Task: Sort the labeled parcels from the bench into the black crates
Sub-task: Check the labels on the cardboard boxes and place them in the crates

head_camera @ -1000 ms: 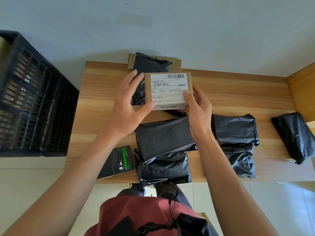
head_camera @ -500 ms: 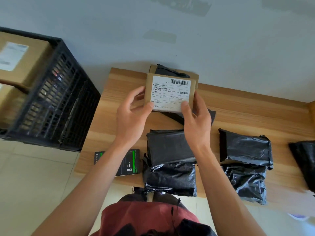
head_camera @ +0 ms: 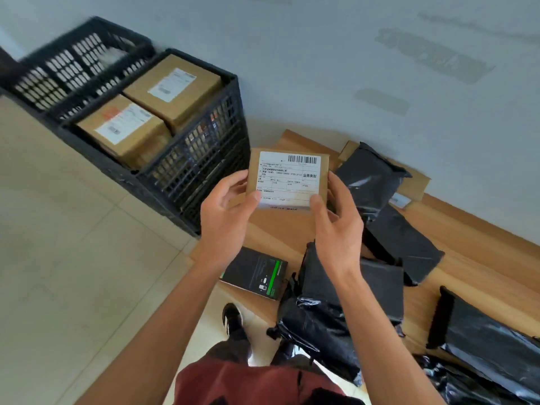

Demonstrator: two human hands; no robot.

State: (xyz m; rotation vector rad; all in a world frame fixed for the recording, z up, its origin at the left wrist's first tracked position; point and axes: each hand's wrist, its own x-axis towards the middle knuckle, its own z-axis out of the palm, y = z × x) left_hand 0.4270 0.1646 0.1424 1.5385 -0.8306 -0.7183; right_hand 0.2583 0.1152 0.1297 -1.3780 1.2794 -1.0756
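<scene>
Crate (head_camera: 187,159) at 10 o'clock: two boxes. Hands (head_camera: 285,222) pinching box (head_camera: 287,178). Tabletop (head_camera: 467,229): several bags (head_camera: 368,179) unsorted.

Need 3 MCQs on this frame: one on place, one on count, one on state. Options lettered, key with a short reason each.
1. Where is the small brown cardboard parcel with the white label?
A. in a crate
B. held above the bench's left end
C. on the floor

2. How many labeled cardboard boxes show in the nearer black plastic crate?
A. none
B. two
C. five

3. How is the parcel held?
A. by both hands
B. by one hand
C. by no hand

Key: 1 B, it is up over the wooden bench. 2 B, two labeled tops show side by side. 3 A, the left hand and right hand pinch its lower corners.
</scene>
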